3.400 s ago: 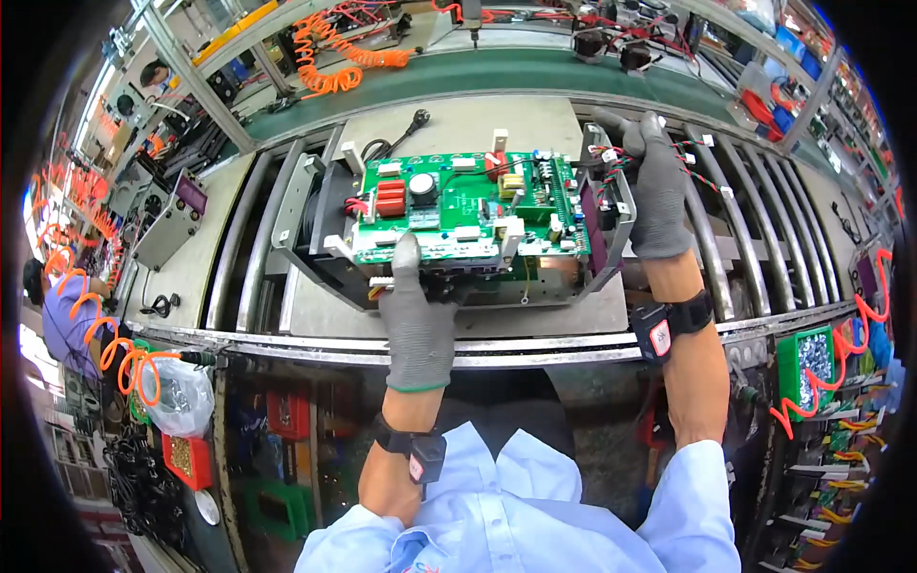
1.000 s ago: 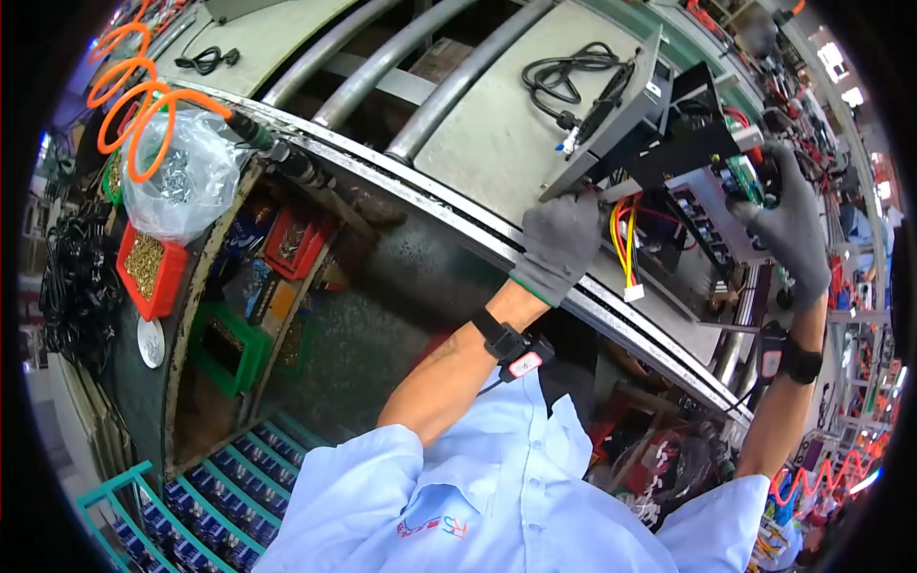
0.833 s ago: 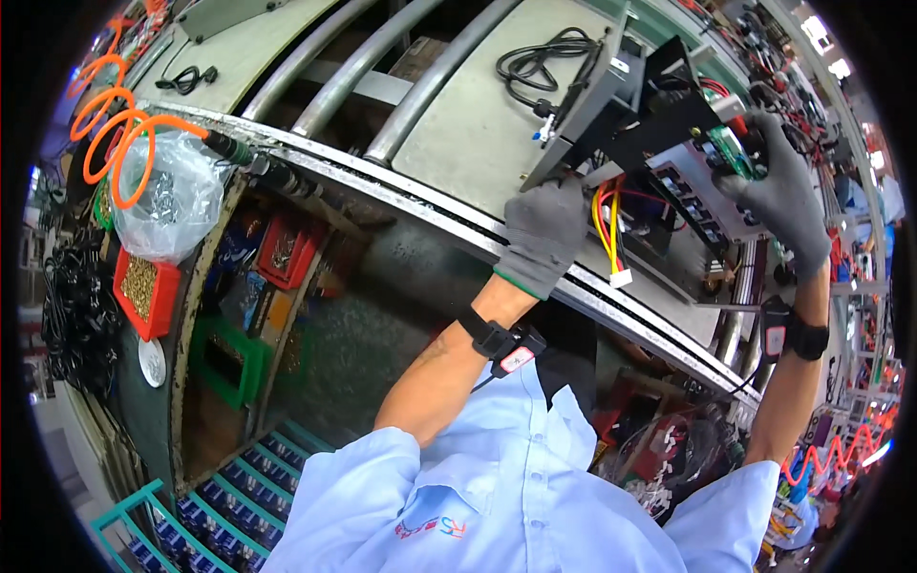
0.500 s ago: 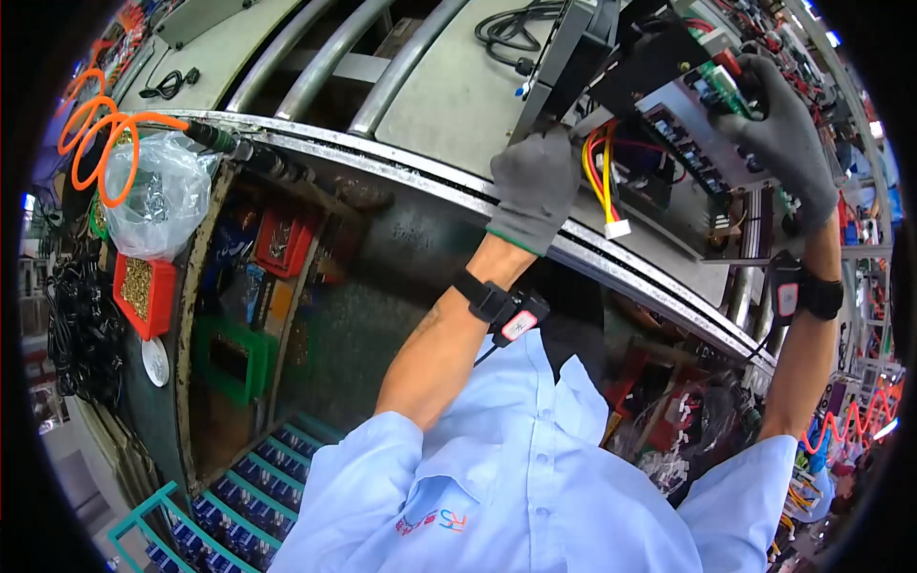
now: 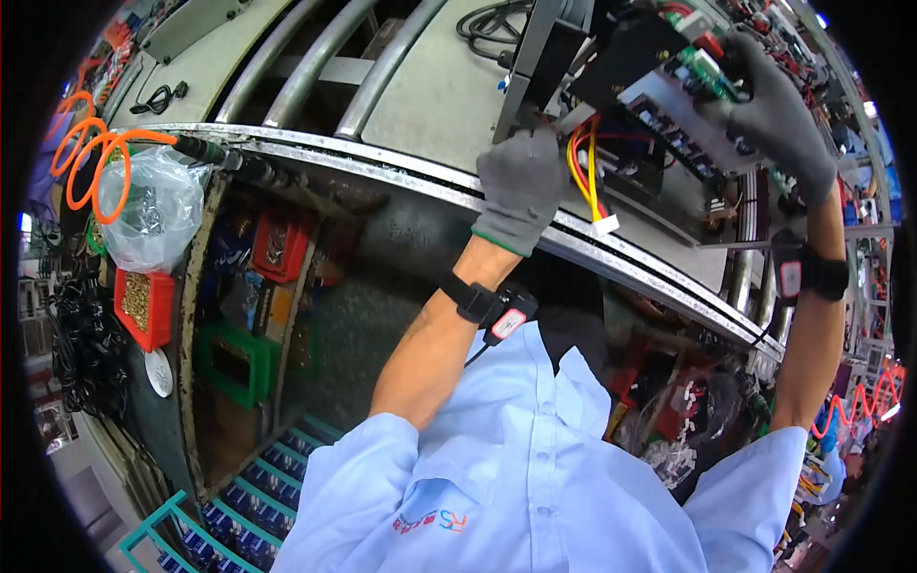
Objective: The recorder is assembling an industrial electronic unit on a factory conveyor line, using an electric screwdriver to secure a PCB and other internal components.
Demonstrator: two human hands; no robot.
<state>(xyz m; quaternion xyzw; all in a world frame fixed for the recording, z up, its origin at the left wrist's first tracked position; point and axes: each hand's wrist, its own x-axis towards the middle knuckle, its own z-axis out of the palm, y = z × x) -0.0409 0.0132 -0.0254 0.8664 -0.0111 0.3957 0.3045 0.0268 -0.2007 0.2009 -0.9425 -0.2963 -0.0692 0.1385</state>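
Observation:
My left hand (image 5: 521, 186), in a grey glove, is closed at the near end of an upright grey metal housing (image 5: 542, 65); its fingertips are partly hidden. To the right, my gloved right hand (image 5: 778, 115) grips the edge of a tilted metal panel with green circuit boards (image 5: 707, 74). A black plate (image 5: 630, 62) adjoins that panel. Between my hands hangs a bundle of red and yellow wires (image 5: 586, 172) ending in a white connector (image 5: 606, 224). Dark parts of the unit behind the wires are hard to make out.
Steel rollers (image 5: 320, 62) and a metal rail (image 5: 382, 164) run along the bench. A black cable (image 5: 492, 33) lies beyond the housing. At left are an orange coiled hose (image 5: 95, 158), a clear plastic bag (image 5: 151, 215) and a red bin of screws (image 5: 143, 310). A teal rack (image 5: 158, 525) stands below.
The whole view has shifted slightly. My right hand and the circuit-board panel sit a little higher in the picture; both hands keep their grips.

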